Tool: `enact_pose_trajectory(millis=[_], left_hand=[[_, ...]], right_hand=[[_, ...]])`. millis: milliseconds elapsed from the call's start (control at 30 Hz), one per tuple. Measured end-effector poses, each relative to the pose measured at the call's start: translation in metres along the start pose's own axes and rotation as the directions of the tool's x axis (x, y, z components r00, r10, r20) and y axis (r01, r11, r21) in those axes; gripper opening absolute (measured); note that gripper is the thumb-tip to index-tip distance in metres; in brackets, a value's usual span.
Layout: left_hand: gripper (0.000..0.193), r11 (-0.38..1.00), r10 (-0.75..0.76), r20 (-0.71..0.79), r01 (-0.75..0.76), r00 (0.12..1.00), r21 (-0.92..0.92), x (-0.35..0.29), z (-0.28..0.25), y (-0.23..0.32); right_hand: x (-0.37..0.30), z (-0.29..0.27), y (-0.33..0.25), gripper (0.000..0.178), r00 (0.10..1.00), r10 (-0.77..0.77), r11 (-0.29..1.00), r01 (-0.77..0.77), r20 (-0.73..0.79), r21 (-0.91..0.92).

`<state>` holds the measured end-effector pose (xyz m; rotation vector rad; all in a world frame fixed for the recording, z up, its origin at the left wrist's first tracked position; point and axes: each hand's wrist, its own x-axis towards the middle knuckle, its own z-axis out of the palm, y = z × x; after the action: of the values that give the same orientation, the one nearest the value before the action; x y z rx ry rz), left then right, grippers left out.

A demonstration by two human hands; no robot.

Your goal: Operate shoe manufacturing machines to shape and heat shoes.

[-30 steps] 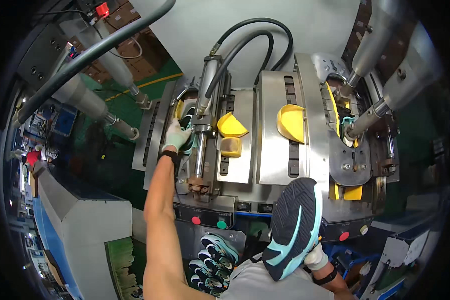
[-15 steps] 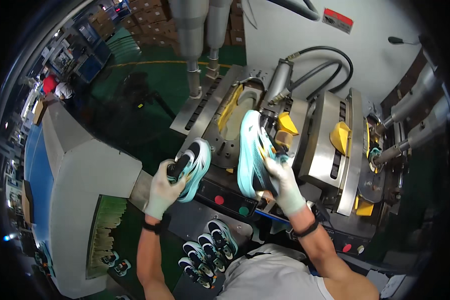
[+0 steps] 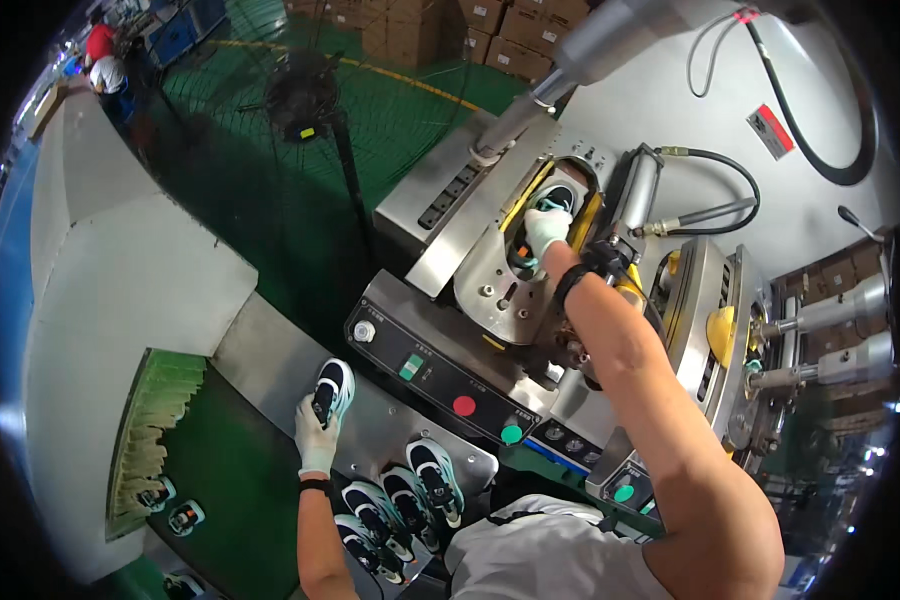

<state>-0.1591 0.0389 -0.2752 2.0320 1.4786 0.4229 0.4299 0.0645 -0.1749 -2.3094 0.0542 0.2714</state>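
My gloved left hand (image 3: 316, 436) is closed around a black and mint-green sneaker (image 3: 336, 384), held over the metal shelf in front of the machine. My gloved right hand (image 3: 545, 230) reaches far forward, gripping a second sneaker (image 3: 558, 197) set sole-down in the oval mould of the press (image 3: 490, 275). That hand covers the middle of the shoe; the toe shows beyond it and part of the heel behind. Yellow pads line both sides of the mould.
Several matching sneakers (image 3: 432, 478) stand in a row on the shelf (image 3: 270, 340). A control panel (image 3: 435, 375) with red and green buttons fronts the press. At left, a grey machine has a bristled opening (image 3: 155, 430) with shoes on a green belt. A fan (image 3: 302, 95) stands behind.
My right hand has gone forward, bringing its sneaker down into the press mould. My left hand has come lower and left with its shoe. The view has turned and shifted.
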Motion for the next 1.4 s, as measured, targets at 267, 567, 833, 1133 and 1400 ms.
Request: enact_pose_trajectory(millis=[267,567,833,1133,1400], left_hand=[[0.077,0.99,0.107,-0.058,-0.1,0.993,0.1,0.013,0.003,0.005],[0.062,0.987,0.025,-0.2,-0.056,0.979,-0.153,-0.167,-0.046,-0.008],[0.04,0.92,-0.372,-0.223,0.324,0.901,-0.221,-0.328,-0.074,-0.065],[0.087,0.741,-0.36,0.189,0.402,0.914,-0.537,-0.379,-0.01,-0.039],[0.09,0.727,-0.101,0.553,0.441,0.827,-0.527,-0.368,-0.01,-0.104]], right_hand=[[-0.021,-0.048,-0.009,0.041,0.934,-0.05,0.999,0.044,0.354,0.023],[-0.358,-0.183,0.159,0.09,0.341,-0.841,0.386,0.922,0.419,0.024],[-0.328,-0.166,0.256,0.093,0.264,-0.739,0.22,0.964,0.62,-0.149],[-0.4,-0.137,0.339,0.088,0.205,-0.64,0.551,0.794,0.74,0.256],[-0.404,-0.118,0.372,0.061,0.096,-0.753,0.276,0.944,0.651,0.18]])
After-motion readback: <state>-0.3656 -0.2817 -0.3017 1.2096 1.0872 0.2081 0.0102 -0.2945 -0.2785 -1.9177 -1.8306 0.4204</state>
